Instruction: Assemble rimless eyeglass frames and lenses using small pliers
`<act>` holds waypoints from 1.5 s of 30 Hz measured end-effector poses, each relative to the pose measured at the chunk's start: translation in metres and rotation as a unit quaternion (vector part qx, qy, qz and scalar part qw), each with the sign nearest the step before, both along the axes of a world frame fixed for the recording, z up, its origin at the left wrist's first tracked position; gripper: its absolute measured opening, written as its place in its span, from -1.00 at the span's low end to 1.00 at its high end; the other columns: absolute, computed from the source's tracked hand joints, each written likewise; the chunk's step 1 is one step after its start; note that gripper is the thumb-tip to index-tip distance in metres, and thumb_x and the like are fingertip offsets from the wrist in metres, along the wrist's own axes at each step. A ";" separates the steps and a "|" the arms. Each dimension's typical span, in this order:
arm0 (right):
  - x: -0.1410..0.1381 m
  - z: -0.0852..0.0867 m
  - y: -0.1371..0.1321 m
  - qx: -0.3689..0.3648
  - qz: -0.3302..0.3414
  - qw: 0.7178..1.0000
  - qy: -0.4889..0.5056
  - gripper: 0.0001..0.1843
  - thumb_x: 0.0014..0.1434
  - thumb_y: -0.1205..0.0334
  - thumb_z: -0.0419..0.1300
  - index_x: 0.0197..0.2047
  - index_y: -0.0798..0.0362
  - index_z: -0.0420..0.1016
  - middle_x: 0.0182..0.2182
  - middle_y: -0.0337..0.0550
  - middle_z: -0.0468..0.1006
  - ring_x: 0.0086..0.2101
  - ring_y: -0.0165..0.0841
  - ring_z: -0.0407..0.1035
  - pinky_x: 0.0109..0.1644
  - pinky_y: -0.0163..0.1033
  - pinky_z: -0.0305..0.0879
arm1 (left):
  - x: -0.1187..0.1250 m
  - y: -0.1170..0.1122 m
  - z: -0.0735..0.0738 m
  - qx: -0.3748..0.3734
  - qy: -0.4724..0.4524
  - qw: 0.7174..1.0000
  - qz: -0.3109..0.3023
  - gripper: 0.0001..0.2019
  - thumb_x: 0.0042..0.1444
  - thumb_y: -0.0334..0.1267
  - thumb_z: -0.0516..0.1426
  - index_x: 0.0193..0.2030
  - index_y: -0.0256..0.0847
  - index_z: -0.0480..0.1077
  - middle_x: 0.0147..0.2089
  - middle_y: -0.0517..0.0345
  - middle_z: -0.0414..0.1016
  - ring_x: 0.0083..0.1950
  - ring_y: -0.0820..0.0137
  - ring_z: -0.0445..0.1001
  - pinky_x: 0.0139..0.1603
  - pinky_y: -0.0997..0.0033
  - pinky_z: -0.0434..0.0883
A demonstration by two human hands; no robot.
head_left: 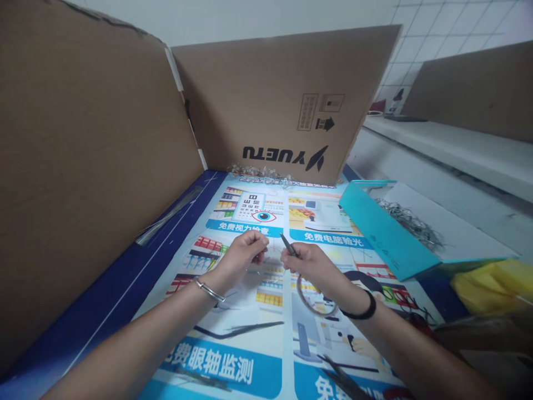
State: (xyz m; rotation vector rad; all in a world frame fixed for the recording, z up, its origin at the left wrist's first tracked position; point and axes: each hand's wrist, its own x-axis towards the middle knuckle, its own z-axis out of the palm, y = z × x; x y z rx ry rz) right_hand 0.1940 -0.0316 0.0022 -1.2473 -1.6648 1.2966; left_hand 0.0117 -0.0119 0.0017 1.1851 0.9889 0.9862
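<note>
Over the printed poster mat, my left hand (247,251) is closed in a pinch; what it pinches is too small to make out. My right hand (310,264) is wrapped around a dark, slim, pointed tool (288,245), its tip sticking up and left. A faint thin strand seems to run between the two hands, which stay a short distance apart. Below the right wrist lies a pale ring, like a tape roll (315,311). Thin dark strips or wires (254,328) lie on the mat below my left hand.
Cardboard panels (266,94) stand at the back and left (91,144). A turquoise box (375,228) at right holds tangled wires (412,222). Small clear pieces (260,172) lie along the back panel. A dark pointed tool (343,380) is at the front; yellow material (495,283) is far right.
</note>
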 end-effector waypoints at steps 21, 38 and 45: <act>-0.001 0.004 -0.001 0.025 0.024 0.998 -0.055 -0.78 0.05 0.09 0.10 -0.48 0.07 0.34 -0.59 -0.33 0.22 -0.52 -0.46 0.08 -0.44 -0.33 0.03 | 0.000 -0.003 0.006 -0.008 -0.025 0.998 -0.050 -0.77 0.00 -0.16 0.21 -0.38 -0.26 0.28 -0.36 0.14 0.48 -0.34 0.43 0.47 -0.24 0.40 0.32; -0.002 0.000 -0.001 0.023 0.013 0.998 -0.065 -0.75 0.04 0.06 0.12 -0.49 0.07 0.34 -0.62 -0.33 0.19 -0.54 -0.47 0.06 -0.47 -0.34 0.00 | 0.000 0.000 0.002 -0.008 -0.006 0.998 -0.062 -0.76 -0.08 -0.23 0.25 -0.40 -0.25 0.25 -0.54 0.32 0.34 -0.57 0.60 0.30 -0.50 0.56 0.19; 0.001 0.002 0.001 0.039 0.027 0.995 -0.084 -0.73 0.08 0.05 0.10 -0.48 0.07 0.38 -0.61 -0.33 0.19 -0.54 -0.46 0.08 -0.47 -0.33 0.00 | -0.001 0.001 0.004 -0.004 -0.010 0.999 -0.046 -0.76 -0.05 -0.23 0.23 -0.39 -0.25 0.24 -0.41 0.22 0.44 -0.56 0.62 0.27 -0.55 0.57 0.13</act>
